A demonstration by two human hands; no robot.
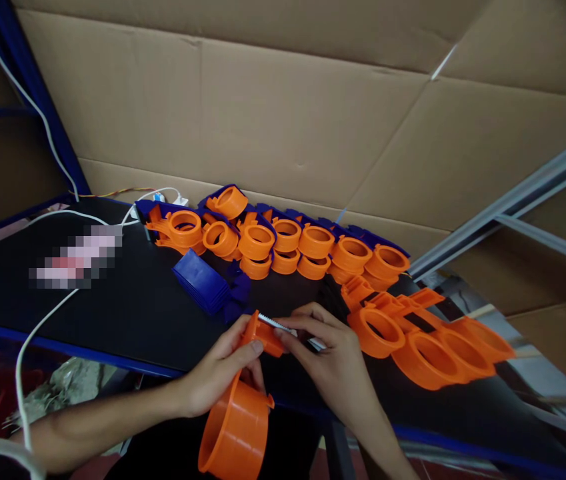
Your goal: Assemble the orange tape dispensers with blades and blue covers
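Observation:
My left hand [217, 367] is closed around the narrow end of an orange plastic tape dispenser [245, 430], whose wide ring hangs down below my fingers. In my right hand [335, 350], thumb and fingers pinch a toothed metal blade [269, 321]. The blade lies along the top end of the dispenser; whether it is seated there I cannot tell. More metal strips [317, 344] show under the right fingers. Just beyond my hands lies a stack of blue plastic plates [201, 280].
Orange dispensers with blue parts [316, 241] stand in stacked rows at the back of the black table [127, 320]. Several plain orange dispensers [423, 360] lie at the right. A white cable [37, 327] crosses the left side. Cardboard [263, 113] walls the back.

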